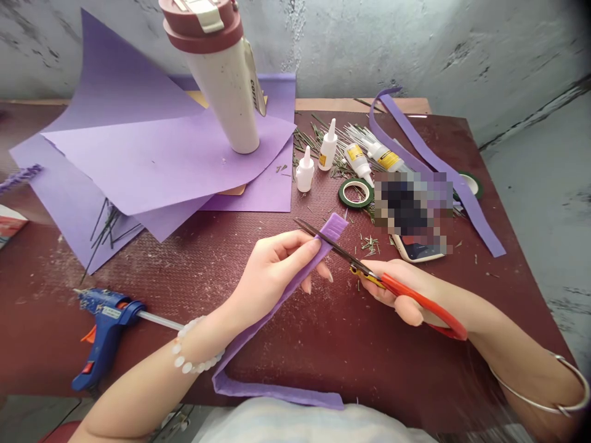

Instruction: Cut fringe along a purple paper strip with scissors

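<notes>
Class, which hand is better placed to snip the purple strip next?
Likely the right hand: it holds the scissors, their blades across the purple strip near its end, while the left hand pinches the strip.

A hand could pass over the dark red tabletop [198, 258] between the purple paper sheets [152, 163] and blue plastic glue gun [105, 335]; the red-handled metal scissors [406, 293] bar the middle, the tall cream maroon-lidded tumbler [226, 92] the back

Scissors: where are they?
Head view, right of centre: the scissors are in the right hand, blades crossing the purple strip beside the left hand.
</notes>
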`<state>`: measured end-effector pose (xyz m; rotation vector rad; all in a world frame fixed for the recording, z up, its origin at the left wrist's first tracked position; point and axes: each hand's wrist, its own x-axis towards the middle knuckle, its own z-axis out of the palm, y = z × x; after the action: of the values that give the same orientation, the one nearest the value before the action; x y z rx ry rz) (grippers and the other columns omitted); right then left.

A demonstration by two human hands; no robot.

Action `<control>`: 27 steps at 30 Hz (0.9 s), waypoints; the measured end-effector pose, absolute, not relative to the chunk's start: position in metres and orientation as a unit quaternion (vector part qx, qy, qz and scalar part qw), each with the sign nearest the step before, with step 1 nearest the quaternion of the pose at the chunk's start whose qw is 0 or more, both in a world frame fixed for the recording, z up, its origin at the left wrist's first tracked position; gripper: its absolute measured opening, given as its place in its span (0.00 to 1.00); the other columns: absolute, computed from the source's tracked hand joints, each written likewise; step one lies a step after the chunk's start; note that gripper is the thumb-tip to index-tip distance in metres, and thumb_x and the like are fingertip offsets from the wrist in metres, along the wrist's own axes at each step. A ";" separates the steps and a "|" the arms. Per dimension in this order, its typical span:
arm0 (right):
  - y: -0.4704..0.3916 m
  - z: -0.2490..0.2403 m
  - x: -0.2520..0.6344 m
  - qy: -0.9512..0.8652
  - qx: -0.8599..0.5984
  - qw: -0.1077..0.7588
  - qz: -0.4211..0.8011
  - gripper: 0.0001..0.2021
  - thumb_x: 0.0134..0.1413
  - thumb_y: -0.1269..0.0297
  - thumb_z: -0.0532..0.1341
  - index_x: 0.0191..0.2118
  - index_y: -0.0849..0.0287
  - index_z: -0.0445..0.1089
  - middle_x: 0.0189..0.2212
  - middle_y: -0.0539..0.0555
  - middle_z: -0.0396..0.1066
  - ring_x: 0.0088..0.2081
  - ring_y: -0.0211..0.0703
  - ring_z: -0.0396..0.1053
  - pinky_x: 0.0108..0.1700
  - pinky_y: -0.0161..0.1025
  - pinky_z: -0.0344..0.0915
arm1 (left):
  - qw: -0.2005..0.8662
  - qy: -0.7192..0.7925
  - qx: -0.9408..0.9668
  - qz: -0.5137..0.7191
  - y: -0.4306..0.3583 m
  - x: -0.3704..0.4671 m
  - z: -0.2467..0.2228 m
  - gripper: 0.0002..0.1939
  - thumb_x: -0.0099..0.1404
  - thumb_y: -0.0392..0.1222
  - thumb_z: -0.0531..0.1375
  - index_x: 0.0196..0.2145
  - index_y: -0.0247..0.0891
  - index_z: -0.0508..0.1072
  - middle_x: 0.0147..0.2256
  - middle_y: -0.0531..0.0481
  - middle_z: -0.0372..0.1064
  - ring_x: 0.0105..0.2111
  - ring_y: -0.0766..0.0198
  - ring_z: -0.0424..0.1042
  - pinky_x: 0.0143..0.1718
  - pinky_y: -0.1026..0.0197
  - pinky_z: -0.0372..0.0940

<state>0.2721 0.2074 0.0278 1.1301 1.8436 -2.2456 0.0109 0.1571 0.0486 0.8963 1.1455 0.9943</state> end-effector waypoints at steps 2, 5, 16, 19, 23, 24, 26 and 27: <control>0.207 0.023 0.275 0.584 0.360 0.007 -0.728 0.31 0.48 0.31 0.73 0.38 0.54 0.65 0.27 0.43 0.57 0.26 0.38 0.51 0.29 0.40 0.44 | 0.637 0.498 0.391 0.439 0.156 0.011 0.049 0.15 0.72 0.49 0.67 0.30 0.37 0.78 0.28 0.50 0.82 0.20 0.71 0.69 0.23 0.67 0.64; 0.206 0.017 0.278 0.579 0.359 0.005 -0.732 0.34 0.46 0.28 0.72 0.39 0.54 0.65 0.26 0.43 0.59 0.26 0.38 0.53 0.28 0.40 0.44 | 0.638 0.500 0.388 0.439 0.156 0.012 0.049 0.16 0.72 0.50 0.67 0.30 0.37 0.77 0.28 0.50 0.81 0.19 0.70 0.69 0.23 0.67 0.64; 0.204 0.017 0.278 0.587 0.364 0.005 -0.723 0.19 0.57 0.48 0.72 0.40 0.54 0.66 0.26 0.43 0.59 0.27 0.38 0.52 0.28 0.40 0.44 | 0.640 0.496 0.381 0.446 0.156 0.012 0.048 0.16 0.72 0.50 0.67 0.30 0.37 0.77 0.28 0.51 0.81 0.20 0.71 0.69 0.23 0.68 0.65; 0.203 0.022 0.276 0.610 0.374 0.015 -0.699 0.10 0.61 0.59 0.67 0.42 0.54 0.68 0.25 0.43 0.59 0.26 0.38 0.50 0.28 0.40 0.43 | 0.637 0.502 0.384 0.442 0.156 0.012 0.048 0.16 0.71 0.51 0.67 0.30 0.37 0.77 0.28 0.50 0.81 0.19 0.70 0.69 0.23 0.67 0.66; 0.204 0.025 0.275 0.611 0.383 0.024 -0.692 0.08 0.61 0.58 0.66 0.41 0.53 0.67 0.26 0.43 0.60 0.26 0.38 0.53 0.28 0.40 0.44 | 0.634 0.507 0.386 0.437 0.156 0.012 0.048 0.17 0.71 0.52 0.67 0.30 0.37 0.77 0.28 0.49 0.81 0.19 0.69 0.70 0.23 0.66 0.67; 0.204 0.024 0.276 0.611 0.384 0.024 -0.692 0.09 0.61 0.58 0.66 0.40 0.53 0.66 0.26 0.43 0.61 0.26 0.38 0.54 0.28 0.40 0.44 | 0.635 0.506 0.385 0.438 0.156 0.012 0.048 0.17 0.71 0.52 0.67 0.30 0.37 0.77 0.28 0.49 0.81 0.19 0.69 0.70 0.23 0.66 0.66; 0.203 0.023 0.277 0.612 0.386 0.024 -0.690 0.08 0.62 0.59 0.65 0.40 0.53 0.66 0.26 0.44 0.62 0.26 0.38 0.56 0.28 0.40 0.44 | 0.639 0.501 0.383 0.441 0.156 0.012 0.047 0.17 0.71 0.51 0.67 0.30 0.37 0.77 0.28 0.50 0.81 0.19 0.70 0.69 0.23 0.67 0.66; 0.203 0.022 0.278 0.612 0.388 0.023 -0.689 0.07 0.63 0.60 0.64 0.40 0.54 0.65 0.25 0.44 0.62 0.26 0.38 0.56 0.28 0.40 0.44 | 0.642 0.498 0.382 0.441 0.156 0.012 0.047 0.17 0.71 0.51 0.67 0.30 0.37 0.77 0.28 0.50 0.81 0.19 0.70 0.69 0.23 0.67 0.66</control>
<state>0.2777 0.2029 0.0218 1.2009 1.8936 -2.1341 0.0119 0.1560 0.0471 0.8717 1.1351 1.0045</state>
